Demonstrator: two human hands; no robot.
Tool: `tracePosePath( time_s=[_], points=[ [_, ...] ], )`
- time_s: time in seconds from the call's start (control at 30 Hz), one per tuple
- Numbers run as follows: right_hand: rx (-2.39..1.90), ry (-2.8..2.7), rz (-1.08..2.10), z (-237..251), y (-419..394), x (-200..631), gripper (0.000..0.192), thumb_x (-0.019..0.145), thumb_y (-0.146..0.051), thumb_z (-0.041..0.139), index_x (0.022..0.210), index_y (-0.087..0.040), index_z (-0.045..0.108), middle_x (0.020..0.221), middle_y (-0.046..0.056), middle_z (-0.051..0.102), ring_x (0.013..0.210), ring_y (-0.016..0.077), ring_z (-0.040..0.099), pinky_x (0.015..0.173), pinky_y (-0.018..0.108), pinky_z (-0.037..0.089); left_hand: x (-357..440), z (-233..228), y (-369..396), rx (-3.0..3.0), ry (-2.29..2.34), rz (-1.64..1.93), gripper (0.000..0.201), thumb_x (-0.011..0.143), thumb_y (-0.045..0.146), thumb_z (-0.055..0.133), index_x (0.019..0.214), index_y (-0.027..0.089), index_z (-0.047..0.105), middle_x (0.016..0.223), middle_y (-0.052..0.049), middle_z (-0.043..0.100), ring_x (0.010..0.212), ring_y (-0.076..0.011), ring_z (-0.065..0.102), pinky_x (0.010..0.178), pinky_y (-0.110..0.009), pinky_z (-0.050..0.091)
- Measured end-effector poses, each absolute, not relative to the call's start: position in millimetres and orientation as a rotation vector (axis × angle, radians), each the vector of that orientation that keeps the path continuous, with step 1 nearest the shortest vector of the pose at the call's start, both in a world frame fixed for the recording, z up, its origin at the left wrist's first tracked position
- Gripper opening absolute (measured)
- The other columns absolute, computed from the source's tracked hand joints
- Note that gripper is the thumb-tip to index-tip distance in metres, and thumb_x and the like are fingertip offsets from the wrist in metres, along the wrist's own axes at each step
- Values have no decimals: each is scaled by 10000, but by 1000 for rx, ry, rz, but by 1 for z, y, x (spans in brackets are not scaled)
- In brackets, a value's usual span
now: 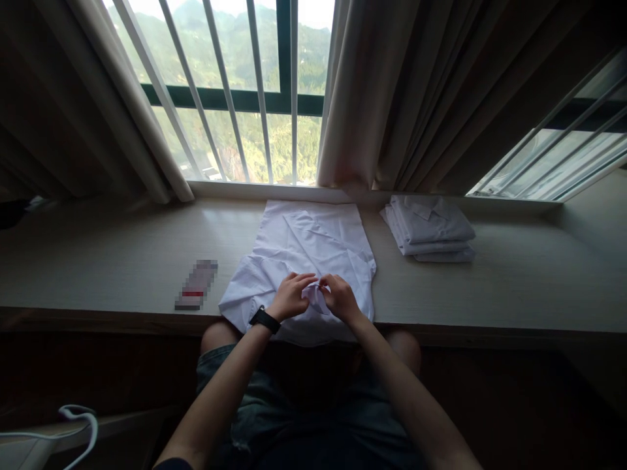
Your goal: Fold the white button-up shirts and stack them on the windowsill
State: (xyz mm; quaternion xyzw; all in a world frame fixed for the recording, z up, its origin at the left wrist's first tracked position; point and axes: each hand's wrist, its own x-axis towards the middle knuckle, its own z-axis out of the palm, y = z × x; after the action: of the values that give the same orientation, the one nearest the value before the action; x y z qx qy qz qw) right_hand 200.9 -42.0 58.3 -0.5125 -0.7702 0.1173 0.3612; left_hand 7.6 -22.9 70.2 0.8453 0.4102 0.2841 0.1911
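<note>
A white shirt point(313, 235) is spread over the ledge in front of me, its lower end reaching over the front edge. Near that edge my left hand point(292, 295), with a black watch point(265, 320) on the wrist, has its fingers closed on what looks like the collar. Beside it, my right hand point(339, 297) pinches the same piece of cloth. Both sets of fingertips nearly meet above the fabric. The exact fold between them is partly hidden. Creases cross the shirt's body and a sleeve-like part lies to the left.
A stack of folded white shirts point(431, 228) lies at the right on the ledge point(519, 281). A blurred-out flat object point(196, 285) rests left of the shirt. Curtains point(372, 98) and a barred window stand behind. A white cable point(93, 431) shows at lower left.
</note>
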Motion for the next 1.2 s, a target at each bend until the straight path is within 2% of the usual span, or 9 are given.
tracePosePath(
  time_s=[0.07,0.23,0.3,0.5,0.6,0.67,0.87,1.03,1.2],
  points=[
    [-1287,-1867,518,68,-37,205,59,909,-238,565,963,-218,575,924,44,667,881,198,632,829,332,494,7,75,-12,2399,1137,730,306,819,191,652,1116,223,721,1047,-53,745,966,-234,622,935,-377,475],
    [-1236,-1634,831,80,-30,206,765,766,-457,772,1412,-248,418,1364,123,583,1153,256,625,928,392,517,12,88,17,2154,1308,848,194,861,299,668,1015,200,732,831,-32,733,770,-177,634,730,-282,483],
    [-1293,-1591,798,83,-25,202,879,719,-463,806,1464,-238,398,1352,126,600,1165,272,618,958,405,502,16,95,25,2095,1300,901,199,837,300,700,1004,196,729,839,-22,736,736,-156,632,708,-264,482],
    [-1313,-1549,750,110,7,197,297,849,-431,623,974,-189,741,916,47,742,854,221,670,771,300,495,12,115,26,2072,1233,1108,321,805,328,752,1103,220,698,1032,-43,735,844,-175,657,811,-310,527],
    [-1265,-1595,694,131,30,210,293,867,-419,589,937,-176,737,846,36,720,779,194,634,716,280,469,-13,111,16,2143,1323,1240,501,774,326,784,1244,240,635,1262,-78,658,1095,-244,627,973,-397,503],
    [-1221,-1588,702,146,48,220,305,848,-449,626,929,-172,724,832,35,705,764,184,616,695,272,460,-38,101,8,2183,1494,1250,463,789,323,766,1227,242,639,1274,-80,647,1181,-272,587,1039,-438,463],
    [-1055,-1335,1112,182,83,242,461,657,-539,832,922,-179,720,843,21,708,720,151,610,651,248,470,-112,53,-12,2135,1934,1063,393,855,394,653,1202,210,647,1274,-113,638,1228,-307,554,1082,-476,421],
    [-1072,-1238,1326,178,75,242,518,632,-589,840,910,-166,727,829,30,716,684,141,609,603,237,458,-136,20,-21,2092,1938,913,472,869,442,589,1253,169,615,1299,-140,623,1272,-316,532,1107,-486,410],
    [-1169,-1305,1250,167,58,230,561,593,-590,844,906,-151,689,836,54,727,690,152,630,589,234,465,-118,48,-29,2120,1852,1058,354,898,368,572,1215,225,637,1308,-116,622,1263,-292,548,1102,-470,430]
  ],
)
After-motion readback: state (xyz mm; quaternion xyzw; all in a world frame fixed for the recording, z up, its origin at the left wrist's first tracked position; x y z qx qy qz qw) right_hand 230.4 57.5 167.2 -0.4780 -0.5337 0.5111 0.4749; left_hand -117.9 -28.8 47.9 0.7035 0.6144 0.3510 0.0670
